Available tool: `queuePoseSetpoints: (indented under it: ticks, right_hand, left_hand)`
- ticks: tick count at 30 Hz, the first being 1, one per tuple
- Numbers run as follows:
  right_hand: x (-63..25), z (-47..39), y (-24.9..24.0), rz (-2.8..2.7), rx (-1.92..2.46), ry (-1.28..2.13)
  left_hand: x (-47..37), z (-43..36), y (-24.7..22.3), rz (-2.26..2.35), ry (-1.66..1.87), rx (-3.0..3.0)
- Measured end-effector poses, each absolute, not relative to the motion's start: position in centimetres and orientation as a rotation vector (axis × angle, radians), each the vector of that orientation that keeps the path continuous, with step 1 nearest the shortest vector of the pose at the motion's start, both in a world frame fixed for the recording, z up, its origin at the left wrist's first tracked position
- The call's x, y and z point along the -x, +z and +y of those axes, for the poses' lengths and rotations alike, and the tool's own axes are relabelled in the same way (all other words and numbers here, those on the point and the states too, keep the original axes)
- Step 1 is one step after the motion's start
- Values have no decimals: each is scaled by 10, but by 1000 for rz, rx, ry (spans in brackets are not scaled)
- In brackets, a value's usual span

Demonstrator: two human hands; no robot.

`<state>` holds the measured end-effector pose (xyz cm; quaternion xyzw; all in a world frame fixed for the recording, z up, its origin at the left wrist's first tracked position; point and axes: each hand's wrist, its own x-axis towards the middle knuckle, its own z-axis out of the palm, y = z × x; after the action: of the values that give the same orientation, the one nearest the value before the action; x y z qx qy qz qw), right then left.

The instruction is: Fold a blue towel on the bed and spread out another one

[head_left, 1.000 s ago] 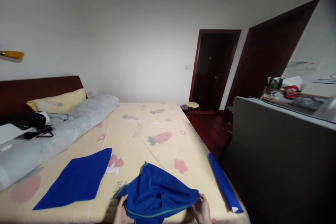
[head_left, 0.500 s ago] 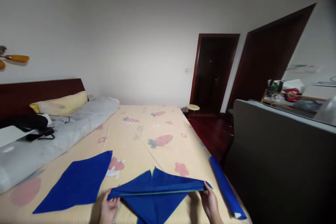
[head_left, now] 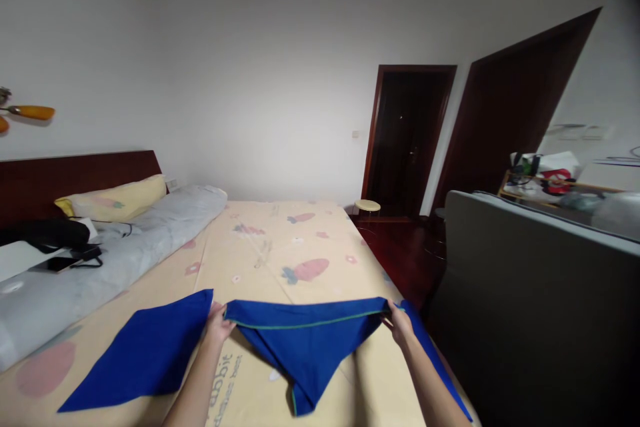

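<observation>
Bed [head_left: 280, 240] with a cream printed sheet fills the view, a grey quilt [head_left: 100, 260] rolled along its left side by a yellow pillow [head_left: 113, 197]. A flat blue towel [head_left: 145, 350] lies at near left and a rolled blue towel [head_left: 430, 353] lies along the right edge, partly behind the right forearm. Between them a blue cloth [head_left: 305, 343] is held up over the sheet, top edge taut and green-trimmed, lower point drooping onto the sheet; left hand [head_left: 217, 325] is pinched closed on its left corner, right hand [head_left: 400, 323] pinched closed on its right corner.
</observation>
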<state>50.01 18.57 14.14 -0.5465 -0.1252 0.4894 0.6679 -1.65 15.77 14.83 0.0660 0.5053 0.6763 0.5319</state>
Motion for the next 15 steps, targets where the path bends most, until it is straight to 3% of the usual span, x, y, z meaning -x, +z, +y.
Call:
queuePoseSetpoints:
  ticks: [9, 15]
  right_hand:
    - [-507, 241, 210, -541, 911, 991]
    - [-514, 198, 164, -475, 1001, 1049]
  left_hand:
    - [32, 213, 237, 1104, 1759, -408]
    - [45, 172, 198, 1314, 1682, -494]
